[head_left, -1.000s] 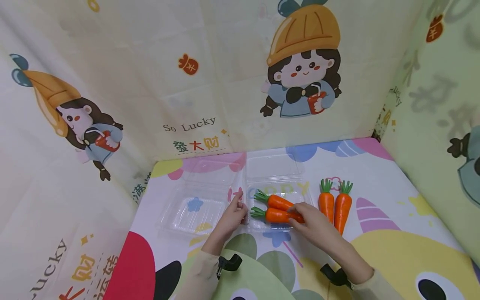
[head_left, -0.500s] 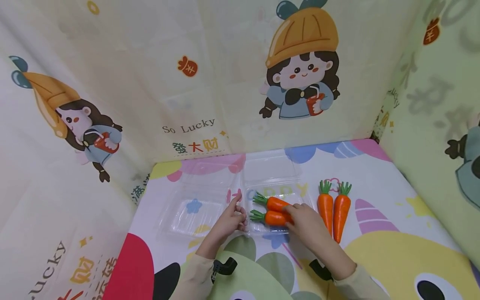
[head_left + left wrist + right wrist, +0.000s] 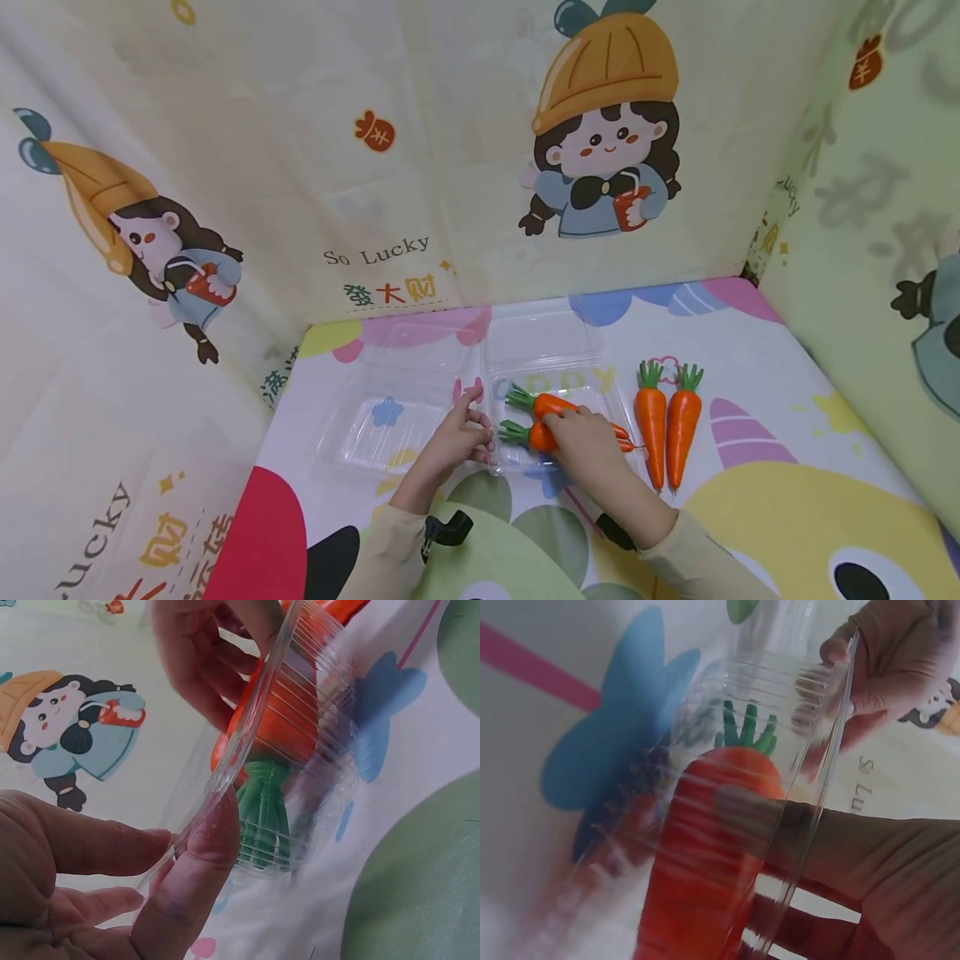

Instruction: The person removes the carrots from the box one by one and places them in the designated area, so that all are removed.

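Note:
A clear plastic clamshell box (image 3: 546, 340) lies with its lid folded back, and two toy carrots with green tops lie side by side in its tray. My left hand (image 3: 453, 440) pinches the left rim of this box between thumb and finger, as the left wrist view shows. Over the tray, my right hand (image 3: 588, 448) grips the front carrot (image 3: 539, 437), its thumb pressed on the orange body in the right wrist view. Behind it lies the rear carrot (image 3: 551, 405), partly covered by my right fingers.
To the right, two more carrots, one on the left (image 3: 651, 421) and one on the right (image 3: 683, 427), lie side by side on the patterned tablecloth (image 3: 757, 358). A second clear clamshell box (image 3: 352, 433) stands open at the left. A printed cloth wall (image 3: 465, 208) rises behind.
My right hand has moved left along the front carrot, from its tip end toward its green top, and the carrot tips now show. My left hand has stayed at the box rim.

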### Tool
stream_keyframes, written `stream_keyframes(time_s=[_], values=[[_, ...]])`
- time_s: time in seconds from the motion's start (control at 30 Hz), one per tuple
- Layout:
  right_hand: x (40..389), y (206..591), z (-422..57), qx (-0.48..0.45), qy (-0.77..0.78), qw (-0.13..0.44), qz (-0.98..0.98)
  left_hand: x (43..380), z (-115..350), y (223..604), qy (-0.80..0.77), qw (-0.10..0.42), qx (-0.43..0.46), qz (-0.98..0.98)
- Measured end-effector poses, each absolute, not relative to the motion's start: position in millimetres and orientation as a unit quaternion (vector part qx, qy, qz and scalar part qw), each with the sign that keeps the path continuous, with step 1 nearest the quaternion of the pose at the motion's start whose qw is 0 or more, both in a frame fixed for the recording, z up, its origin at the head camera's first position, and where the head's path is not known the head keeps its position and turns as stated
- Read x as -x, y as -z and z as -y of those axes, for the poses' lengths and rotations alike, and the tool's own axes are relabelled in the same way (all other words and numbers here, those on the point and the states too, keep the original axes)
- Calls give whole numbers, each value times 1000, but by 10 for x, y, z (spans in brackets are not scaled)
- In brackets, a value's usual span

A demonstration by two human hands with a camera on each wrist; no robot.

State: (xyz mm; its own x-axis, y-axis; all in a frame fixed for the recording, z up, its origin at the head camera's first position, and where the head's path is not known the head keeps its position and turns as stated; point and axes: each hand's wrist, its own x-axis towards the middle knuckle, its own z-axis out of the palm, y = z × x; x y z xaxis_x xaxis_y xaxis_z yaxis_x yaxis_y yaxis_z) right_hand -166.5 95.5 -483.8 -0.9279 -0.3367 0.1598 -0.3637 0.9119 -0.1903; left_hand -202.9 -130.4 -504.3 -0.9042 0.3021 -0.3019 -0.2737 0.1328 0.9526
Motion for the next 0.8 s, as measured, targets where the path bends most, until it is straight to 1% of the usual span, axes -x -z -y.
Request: stream_keyframes(time_s=[0.13, 0.37, 0.6, 0.8], values=[[1678, 4811, -891, -182, -94, 56, 977, 2025, 1301, 5045, -659, 217, -7, -720], [1745, 4860, -780, -183, -40, 66, 980, 2016, 1301, 5042, -658, 214, -6, -722], [1777, 4852, -776, -193, -20, 65, 979, 2009, 1299, 5044, -646, 216, -8, -732], [1793, 4815, -815, -191, -46, 37, 980, 2021, 1292, 5015, -634, 211, -5, -744]])
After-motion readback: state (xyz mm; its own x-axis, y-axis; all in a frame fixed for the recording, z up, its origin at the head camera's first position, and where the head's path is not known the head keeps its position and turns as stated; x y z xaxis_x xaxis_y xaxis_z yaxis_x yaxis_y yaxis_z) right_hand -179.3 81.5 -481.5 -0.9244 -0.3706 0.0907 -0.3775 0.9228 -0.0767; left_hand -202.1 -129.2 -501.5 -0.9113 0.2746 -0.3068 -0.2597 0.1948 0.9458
